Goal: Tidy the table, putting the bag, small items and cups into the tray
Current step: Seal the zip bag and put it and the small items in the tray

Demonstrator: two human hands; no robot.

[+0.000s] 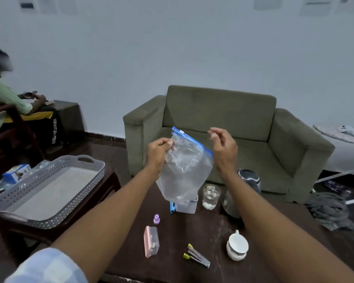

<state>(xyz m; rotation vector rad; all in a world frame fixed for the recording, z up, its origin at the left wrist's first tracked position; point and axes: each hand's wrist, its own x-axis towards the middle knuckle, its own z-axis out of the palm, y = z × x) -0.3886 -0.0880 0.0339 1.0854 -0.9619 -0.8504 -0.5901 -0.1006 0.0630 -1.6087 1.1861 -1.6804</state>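
My left hand (158,151) pinches a clear zip bag (185,168) with a blue seal, holding it up above the dark table (204,225). My right hand (223,146) hovers just right of the bag's top edge, fingers apart, holding nothing. A grey perforated tray (49,193) sits empty on a stool at the left. On the table lie a white cup (237,247) on its side, a glass (211,197) with water, a pink-lidded small box (151,241), a purple cap (156,219) and metal tongs (197,256).
A steel kettle (247,186) stands behind the glass, and a white box (186,207) with a blue item sits below the bag. A green sofa (223,123) faces the table. A grey cloth heap (327,211) lies right. Another person sits far left.
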